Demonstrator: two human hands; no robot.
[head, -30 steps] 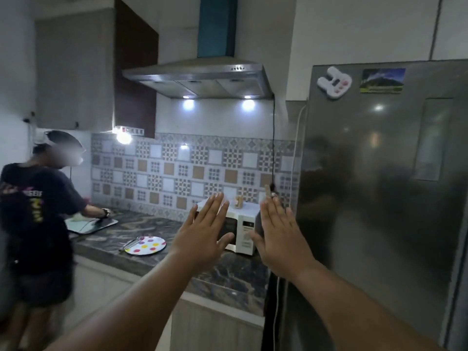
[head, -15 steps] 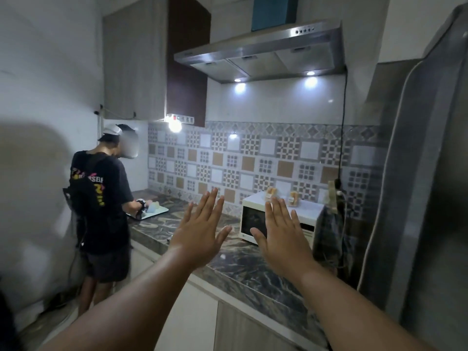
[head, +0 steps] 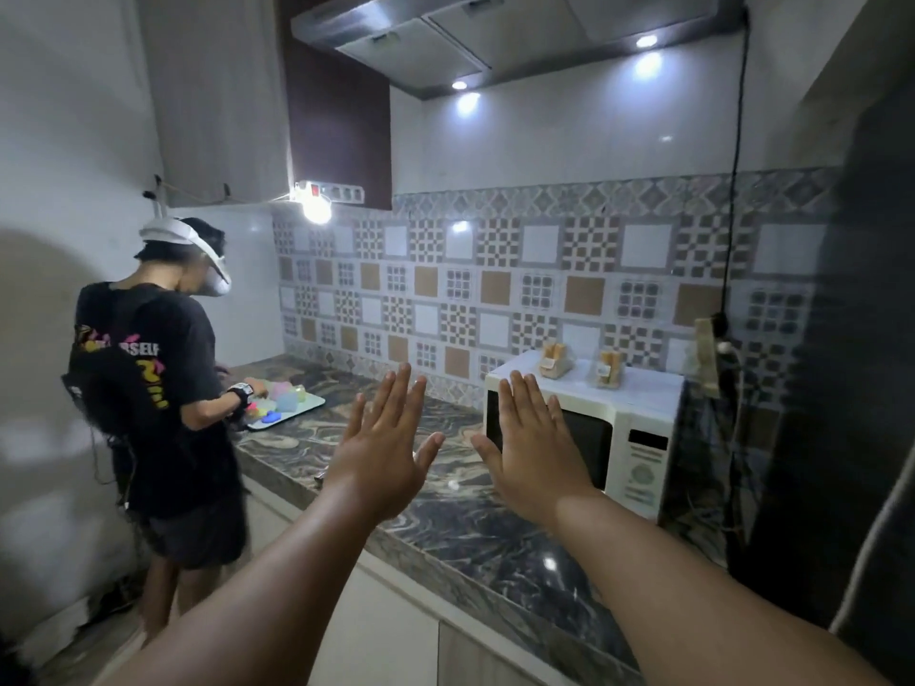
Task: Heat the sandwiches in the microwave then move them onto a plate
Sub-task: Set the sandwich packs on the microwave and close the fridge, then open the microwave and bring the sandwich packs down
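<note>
White microwave (head: 584, 430) stands on the marbled worktop (head: 475, 532), door closed, control panel at its right end. All positions below are taken from it.

Two wrapped sandwiches sit on top of the microwave: one sandwich (head: 555, 360) toward the rear left of the top, the second sandwich (head: 609, 369) just right of it, apart from the first. Both stand upright in clear wrapping; the filling cannot be made out.

Left hand (head: 383, 455) is raised in the air left of the microwave, above the worktop, fingers straight and spread, back of the hand toward the camera. Its grip holds nothing. Right hand (head: 532, 445) is raised in front of the microwave door, fingers straight and close together, thumb out to the left. Its grip also holds nothing. Whether it touches the door cannot be told.

Further left along the worktop lies a pale tray (head: 289, 413) carrying small coloured items. A second person (head: 158, 388) in a dark shirt and a white head-mounted device stands at that tray, hands over it.

Patterned tiles (head: 495, 289) cover the wall behind the microwave. An extractor hood (head: 495, 32) with lit lamps hangs above. A dark refrigerator (head: 851, 339) stands to the right.
</note>
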